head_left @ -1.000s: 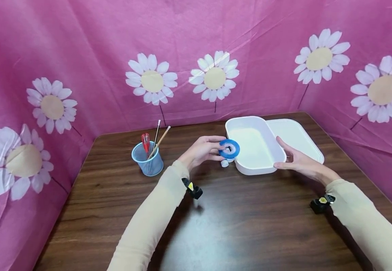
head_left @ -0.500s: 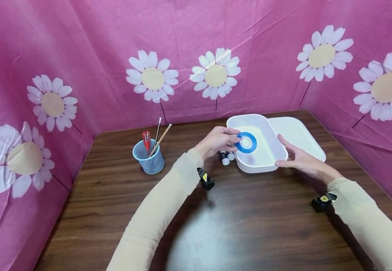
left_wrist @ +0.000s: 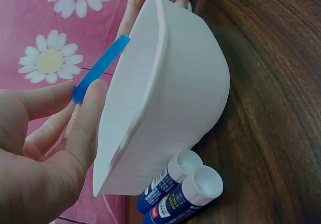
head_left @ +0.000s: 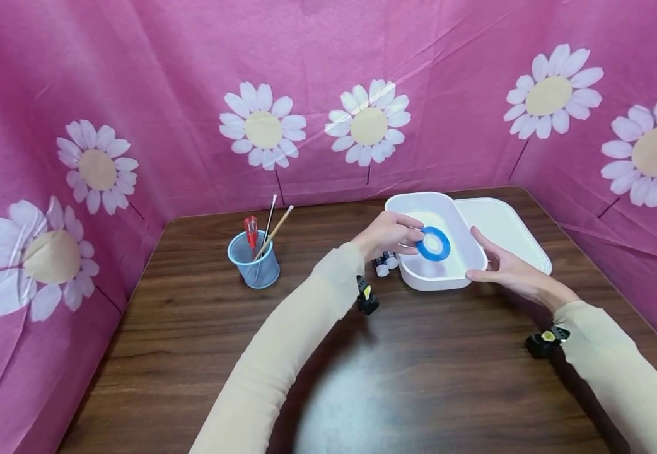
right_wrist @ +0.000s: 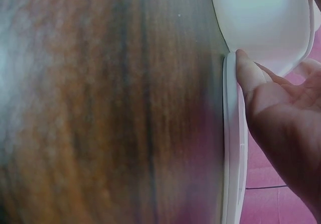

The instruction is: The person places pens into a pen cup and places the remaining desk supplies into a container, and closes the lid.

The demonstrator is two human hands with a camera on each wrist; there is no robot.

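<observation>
My left hand [head_left: 395, 234] pinches a roll of blue tape [head_left: 435, 252] by its edge, over the inside of a white plastic box [head_left: 430, 282]. In the left wrist view the roll [left_wrist: 100, 68] stands edge-on between thumb and fingers, beside the box rim. My right hand [head_left: 501, 271] rests against the near right corner of the box, thumb and forefinger spread and straight. The right wrist view has its thumb [right_wrist: 248, 71] right where the box and a flat white lid [right_wrist: 229, 133] meet. Two glue sticks [left_wrist: 183, 199] with white caps lie against the box's left side.
The white lid [head_left: 510, 230] lies flat to the right of the box, partly behind it. A light blue mesh cup [head_left: 257, 268] with two pencils and a red-handled item stands left on the brown wooden table [head_left: 181, 353]. A pink flowered cloth [head_left: 192, 94] hangs behind.
My left hand has carried the tape roll rightward, from the box's left rim to over its inside, uncovering the glue sticks. The right hand keeps its place at the box corner.
</observation>
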